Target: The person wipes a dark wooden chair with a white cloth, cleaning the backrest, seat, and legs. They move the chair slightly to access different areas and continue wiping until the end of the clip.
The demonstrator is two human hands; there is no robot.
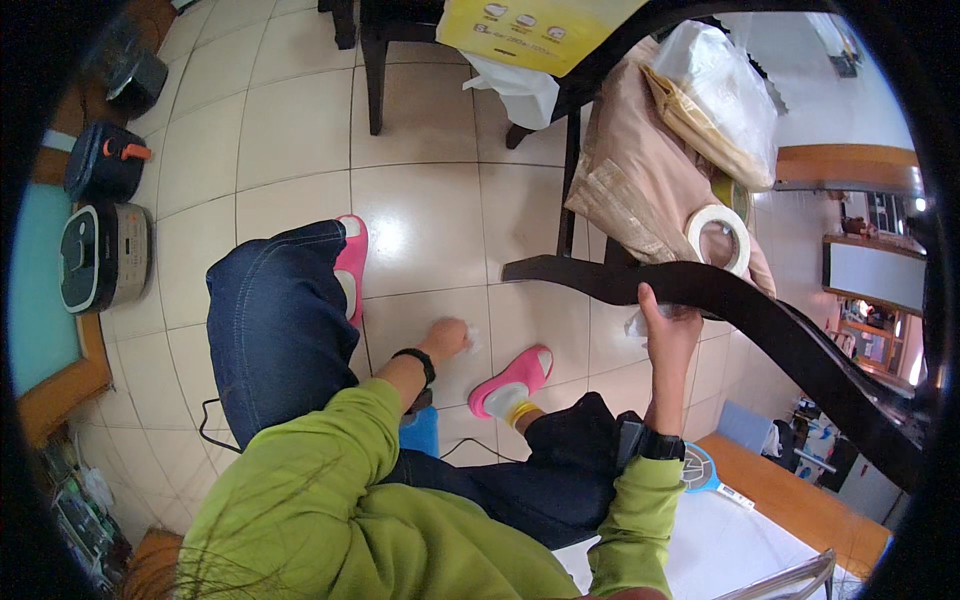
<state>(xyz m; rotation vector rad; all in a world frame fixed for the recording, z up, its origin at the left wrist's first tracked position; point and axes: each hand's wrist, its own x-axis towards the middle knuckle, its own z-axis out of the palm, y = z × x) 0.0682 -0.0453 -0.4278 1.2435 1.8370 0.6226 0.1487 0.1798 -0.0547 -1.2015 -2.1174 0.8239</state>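
Observation:
My left hand [450, 337], with a dark band on its wrist, is closed in a loose fist low over the tiles. A small, blurred whitish scrap [472, 337] shows at its fingers; the material is unclear. Over on the right, my right hand [671, 330] grips a curved dark wooden chair arm [720, 289], its thumb on the upper side and its fingers hidden beneath. Crumpled white material [636, 324] pokes out beside that hand. Just beyond it, a roll of white tape [718, 238] rests against a pinkish-brown cloth [645, 172].
A clear plastic bag [720, 97] lies on the cloth. Farther off is a yellow package [532, 34]. A rice cooker [105, 259] and a dark box with an orange handle [109, 161] line the left. An electric swatter [699, 471] lies at lower right. Pink slippers [517, 375] are on my feet.

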